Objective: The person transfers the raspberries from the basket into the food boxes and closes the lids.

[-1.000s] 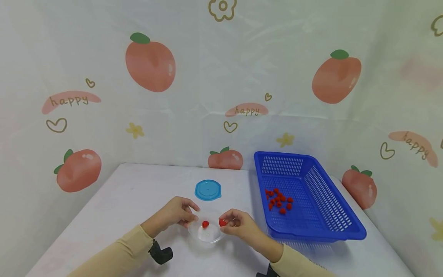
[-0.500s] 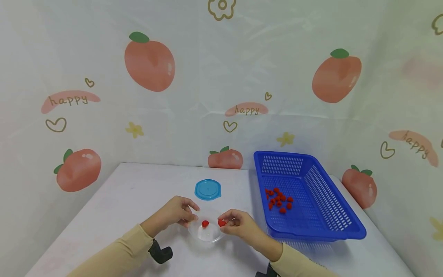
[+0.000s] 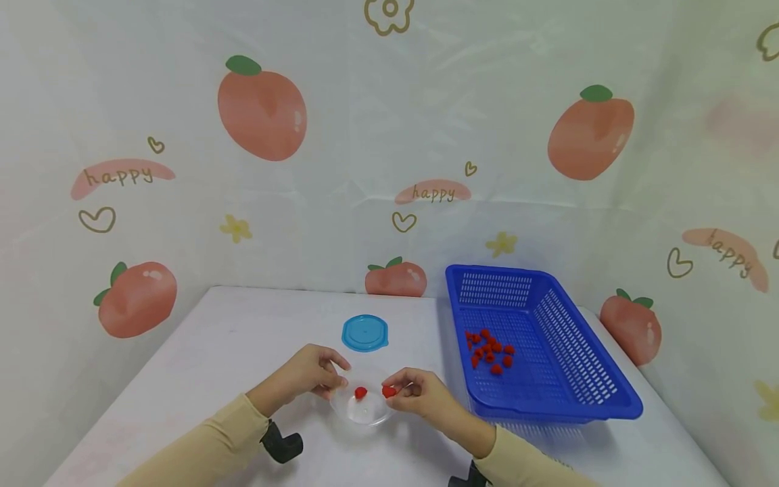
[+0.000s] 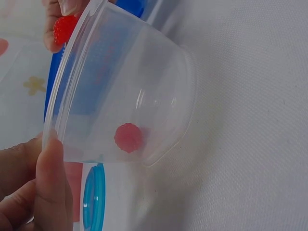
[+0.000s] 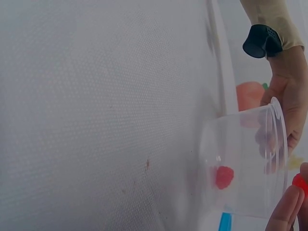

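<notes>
A clear plastic bowl (image 3: 364, 418) stands on the white tabletop. My left hand (image 3: 312, 372) grips its rim at the left, and in the left wrist view the thumb and fingers pinch that rim (image 4: 57, 103). One raspberry (image 3: 361, 393) lies on the bowl's bottom. At the opposite side, my right hand (image 3: 421, 393) pinches a second raspberry (image 3: 389, 391) between thumb and fingertips. The left wrist view places this held raspberry (image 4: 64, 30) right at the rim's upper edge; whether it touches the bowl I cannot tell.
To the right stands a blue slotted basket (image 3: 548, 385), with several raspberries (image 3: 489, 353) grouped toward its left side. Behind the bowl a round blue lid (image 3: 365, 333) lies flat on the table. A fruit-printed cloth (image 3: 341, 135) hangs behind the table.
The right hand's raspberry has shifted very slightly left at the bowl's rim. Otherwise both hands, the bowl and the raspberry inside hold their places; the whole view drifts a few pixels.
</notes>
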